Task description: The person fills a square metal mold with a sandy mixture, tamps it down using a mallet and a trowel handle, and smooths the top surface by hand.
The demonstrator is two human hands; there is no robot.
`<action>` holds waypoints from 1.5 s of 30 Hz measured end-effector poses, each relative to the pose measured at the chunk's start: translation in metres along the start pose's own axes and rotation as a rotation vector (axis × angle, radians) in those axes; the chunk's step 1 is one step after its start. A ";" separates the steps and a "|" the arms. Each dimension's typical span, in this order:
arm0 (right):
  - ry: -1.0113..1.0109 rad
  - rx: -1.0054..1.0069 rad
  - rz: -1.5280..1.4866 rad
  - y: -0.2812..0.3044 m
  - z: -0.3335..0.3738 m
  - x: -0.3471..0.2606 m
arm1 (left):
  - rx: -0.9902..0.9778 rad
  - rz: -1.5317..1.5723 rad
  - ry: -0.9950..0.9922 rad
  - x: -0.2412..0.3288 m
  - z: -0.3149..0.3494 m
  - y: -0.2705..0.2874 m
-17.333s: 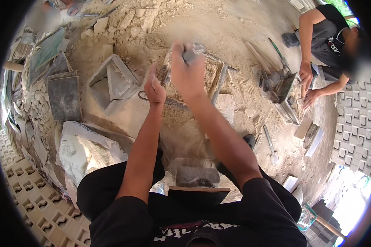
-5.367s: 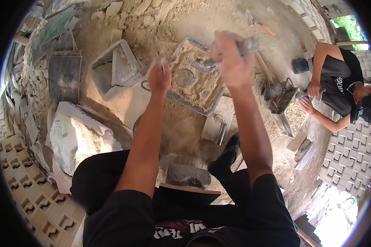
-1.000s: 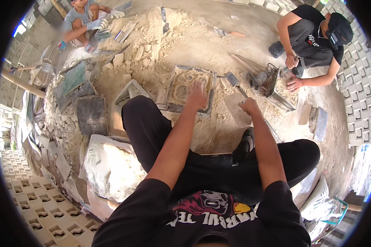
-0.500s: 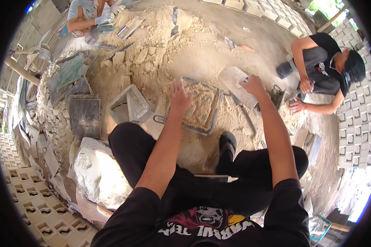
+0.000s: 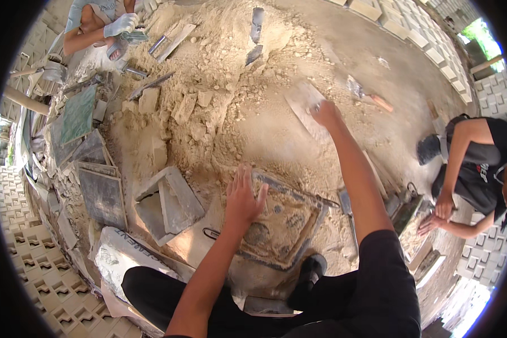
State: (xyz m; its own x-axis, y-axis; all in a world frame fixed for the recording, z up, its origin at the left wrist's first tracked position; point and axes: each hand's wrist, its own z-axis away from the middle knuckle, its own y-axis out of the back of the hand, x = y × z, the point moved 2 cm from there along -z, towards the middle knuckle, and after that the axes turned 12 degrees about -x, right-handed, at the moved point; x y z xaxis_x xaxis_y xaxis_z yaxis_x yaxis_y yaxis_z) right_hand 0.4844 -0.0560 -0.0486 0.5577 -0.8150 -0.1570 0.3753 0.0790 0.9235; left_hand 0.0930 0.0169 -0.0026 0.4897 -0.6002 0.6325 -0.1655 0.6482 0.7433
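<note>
In front of me on the ground lies a shallow rectangular mould frame (image 5: 315,228), with sandy pale mix and several round dark patches inside. My left hand (image 5: 244,197) is at its left side, fingers stretched out and holding nothing; whether the palm presses on the mix is hidden. Farther off and to the right, my right hand (image 5: 327,114) is closed round the handle of a flat plastering trowel (image 5: 304,106). The dusty plate of this trowel is at the edge of the heap of pale powder (image 5: 225,96), blurred by motion.
At left are a grey box-like mould (image 5: 180,200), dark plates (image 5: 101,194) and a green slab (image 5: 79,114). A pointed trowel (image 5: 372,96) lies far right. One co-worker (image 5: 473,169) crouches right, another (image 5: 104,28) far left. A white sack (image 5: 118,259) stands by my left knee.
My right hand has carried the plastering trowel forward, from beside the mould to the powder heap. My left hand stays by the mould. The whole view has shifted, and the right co-worker's hands have come together.
</note>
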 end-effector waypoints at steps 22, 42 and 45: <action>0.705 -0.408 0.336 -0.023 -0.014 -0.173 | -0.047 0.024 0.047 0.000 0.000 0.011; 0.838 -0.535 0.264 -0.061 0.084 -0.232 | 0.110 0.223 0.028 0.002 0.010 0.021; 0.828 -0.587 0.250 -0.058 0.083 -0.243 | 0.119 0.230 0.007 0.001 0.010 0.022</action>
State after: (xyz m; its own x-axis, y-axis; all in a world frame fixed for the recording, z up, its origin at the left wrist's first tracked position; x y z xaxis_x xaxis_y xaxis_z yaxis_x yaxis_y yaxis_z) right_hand 0.2659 0.0901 -0.0350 0.9189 -0.1063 -0.3798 0.3559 0.6384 0.6825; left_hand 0.0818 0.0263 0.0170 0.4336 -0.4392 0.7868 -0.3728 0.7075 0.6004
